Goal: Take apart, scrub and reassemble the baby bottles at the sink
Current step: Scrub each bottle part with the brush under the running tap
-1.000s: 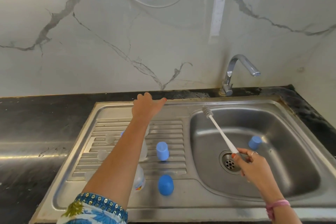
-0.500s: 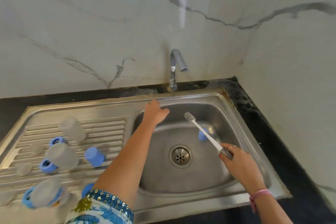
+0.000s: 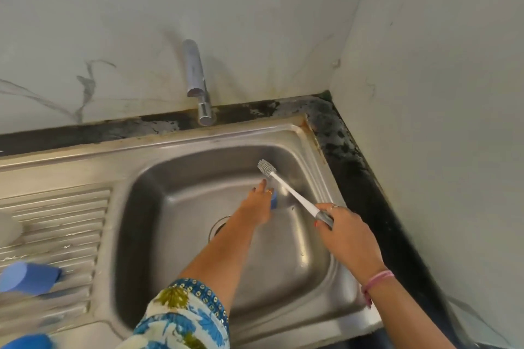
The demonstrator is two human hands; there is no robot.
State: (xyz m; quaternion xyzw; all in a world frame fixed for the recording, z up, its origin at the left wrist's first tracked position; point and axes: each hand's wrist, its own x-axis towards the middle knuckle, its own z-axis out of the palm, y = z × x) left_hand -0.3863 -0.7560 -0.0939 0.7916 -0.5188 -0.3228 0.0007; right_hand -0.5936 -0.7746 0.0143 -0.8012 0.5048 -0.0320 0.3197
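A steel sink basin [image 3: 198, 173] fills the middle of the view. My left hand [image 3: 256, 205] reaches deep into it, fingers stretched out over a small blue bottle cap [image 3: 274, 200] that lies on the basin floor and is mostly hidden behind the hand. My right hand [image 3: 344, 232] grips the grey end of a white bottle brush [image 3: 292, 193]. Its bristle head [image 3: 266, 166] points up toward the basin's back wall, just above the left fingertips. A blurred blue cap [image 3: 28, 278] lies on the ribbed drainboard [image 3: 56, 221] at the left.
The chrome tap [image 3: 195, 71] rises behind the basin, no water running. The drain [image 3: 218, 228] shows beside my left forearm. Another blue piece [image 3: 25, 343] and a pale bottle part [image 3: 5, 229] sit at the left edge. Black counter and marble walls close off the right corner.
My left hand has gone from the basin's back rim down to the blue cap on the basin floor. The view swung right, so most bottle parts on the drainboard left the frame.
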